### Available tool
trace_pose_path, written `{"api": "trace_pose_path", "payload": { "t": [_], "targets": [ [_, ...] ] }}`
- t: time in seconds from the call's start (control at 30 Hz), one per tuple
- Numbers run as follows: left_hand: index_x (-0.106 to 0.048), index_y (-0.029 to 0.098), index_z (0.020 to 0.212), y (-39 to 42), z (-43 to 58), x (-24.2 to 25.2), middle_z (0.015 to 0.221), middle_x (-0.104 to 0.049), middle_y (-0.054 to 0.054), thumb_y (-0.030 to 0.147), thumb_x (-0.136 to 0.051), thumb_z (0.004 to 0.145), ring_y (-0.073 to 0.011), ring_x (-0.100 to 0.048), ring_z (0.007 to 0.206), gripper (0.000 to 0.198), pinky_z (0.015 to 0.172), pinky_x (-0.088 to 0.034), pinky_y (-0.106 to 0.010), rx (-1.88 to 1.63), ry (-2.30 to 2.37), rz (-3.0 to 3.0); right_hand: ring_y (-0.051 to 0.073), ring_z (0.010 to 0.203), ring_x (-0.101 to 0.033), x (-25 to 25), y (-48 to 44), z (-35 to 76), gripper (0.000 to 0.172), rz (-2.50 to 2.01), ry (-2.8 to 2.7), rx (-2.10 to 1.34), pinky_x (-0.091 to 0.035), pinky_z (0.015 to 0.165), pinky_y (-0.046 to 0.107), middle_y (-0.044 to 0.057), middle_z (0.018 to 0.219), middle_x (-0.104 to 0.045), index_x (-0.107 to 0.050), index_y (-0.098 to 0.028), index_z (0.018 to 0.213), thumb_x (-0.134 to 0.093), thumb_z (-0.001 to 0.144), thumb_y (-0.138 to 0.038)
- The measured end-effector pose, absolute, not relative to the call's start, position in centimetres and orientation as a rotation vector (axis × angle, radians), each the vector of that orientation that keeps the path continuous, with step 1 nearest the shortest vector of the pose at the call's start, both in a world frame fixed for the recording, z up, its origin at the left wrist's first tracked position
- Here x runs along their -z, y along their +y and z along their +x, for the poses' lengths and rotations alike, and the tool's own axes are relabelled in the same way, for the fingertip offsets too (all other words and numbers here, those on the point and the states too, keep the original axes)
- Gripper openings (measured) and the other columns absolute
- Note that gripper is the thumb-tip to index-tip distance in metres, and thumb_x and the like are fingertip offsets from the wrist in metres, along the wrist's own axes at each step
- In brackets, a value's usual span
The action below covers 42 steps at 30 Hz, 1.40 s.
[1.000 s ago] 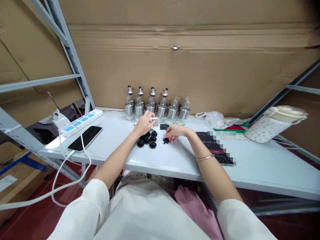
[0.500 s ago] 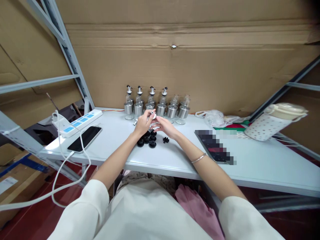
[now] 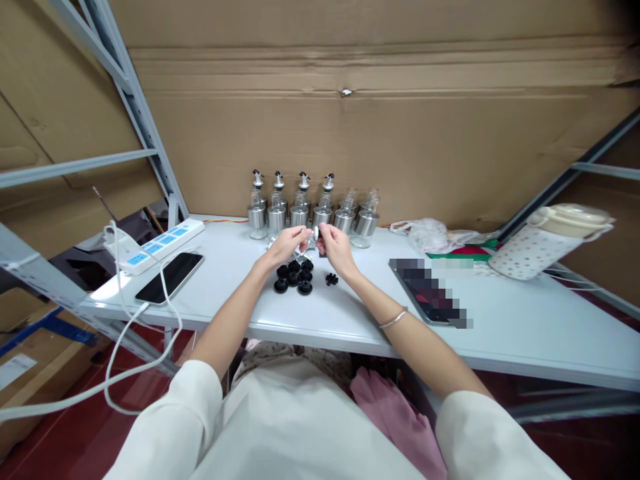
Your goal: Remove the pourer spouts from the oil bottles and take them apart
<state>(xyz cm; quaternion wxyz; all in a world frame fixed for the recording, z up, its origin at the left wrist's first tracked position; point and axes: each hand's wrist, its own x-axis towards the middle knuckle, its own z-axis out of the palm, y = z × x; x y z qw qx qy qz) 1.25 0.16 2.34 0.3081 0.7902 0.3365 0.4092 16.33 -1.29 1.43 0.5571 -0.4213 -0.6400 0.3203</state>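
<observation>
Fingers of my left hand [image 3: 289, 245] are pinched together on a small silver pourer top [image 3: 316, 233]. From the other side my right hand [image 3: 337, 248] grips the same piece, thumb and fingers closed at its rim. Part of it is hidden by the fingertips. A small dark bit shows under my right hand; whether it is held I cannot tell. Below the hands lie several black round stoppers [image 3: 293, 277] in a cluster. Beside them is a little pile of small black pieces [image 3: 331, 279]. Loose silver parts [image 3: 303, 256] are partly covered by my hands.
Glass bottles with steel bands [image 3: 345, 220] stand in rows at the back, several topped with pourers [image 3: 304, 180]. On the left are a power strip [image 3: 165, 243] and a phone [image 3: 170, 278] with a white cable. A tablet-like device [image 3: 425, 290] and a dotted flask [image 3: 545, 243] are right.
My right hand has gone from spread fingers to a pinch on the pourer top. The silver piece has turned and shifted slightly right, between both hands.
</observation>
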Motion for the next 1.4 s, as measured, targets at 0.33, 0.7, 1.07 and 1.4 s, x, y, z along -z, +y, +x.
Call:
{"api": "trace_pose_path", "payload": {
  "t": [0.33, 0.7, 1.07, 1.4],
  "targets": [
    [-0.037, 0.018, 0.054, 1.9, -0.4, -3.1, 0.048, -0.031, 0.006, 0.055, -0.057, 0.078, -0.0059, -0.028, 0.044, 0.049, 0.046, -0.023, -0.023, -1.145, 0.751, 1.757, 0.015, 0.054, -0.055, -1.5, -0.9, 15.5, 0.04, -1.016, -1.796, -0.33, -0.041, 0.062, 0.027, 0.0, 0.057, -0.058, -0.049, -0.021, 0.069, -0.037, 0.09, -0.052],
    [-0.041, 0.018, 0.066, 1.1, 1.3, -1.0, 0.054, -0.04, 0.005, 0.044, -0.039, 0.092, -0.0093, -0.039, 0.051, 0.036, 0.056, -0.033, -0.023, -1.345, 0.986, 1.948, 0.017, 0.069, -0.059, -1.8, -0.1, 17.4, 0.032, -0.947, -1.746, -0.478, -0.047, 0.059, 0.028, 0.004, 0.075, -0.061, -0.053, -0.02, 0.076, -0.05, 0.085, -0.051],
    [-0.052, 0.018, 0.08, 0.8, 0.5, -1.4, 0.061, -0.045, 0.005, 0.039, -0.038, 0.09, -0.011, -0.043, 0.06, 0.027, 0.062, -0.033, -0.022, -1.166, 1.196, 2.283, 0.008, 0.052, -0.056, -2.0, -0.2, 17.4, 0.038, -0.782, -1.268, -1.548, -0.044, 0.054, 0.021, -0.003, 0.058, -0.062, -0.045, -0.021, 0.075, -0.075, 0.066, -0.043],
    [-0.04, 0.018, 0.064, 2.0, -0.5, -1.7, 0.052, -0.03, 0.007, 0.049, -0.044, 0.083, -0.0081, -0.029, 0.049, 0.036, 0.049, -0.024, -0.022, -1.155, 1.011, 1.943, 0.014, 0.06, -0.056, -1.7, -0.9, 16.4, 0.019, -0.854, -1.72, -0.639, -0.046, 0.061, 0.029, -0.001, 0.066, -0.059, -0.045, -0.023, 0.079, -0.055, 0.082, -0.039]
  ]
}}
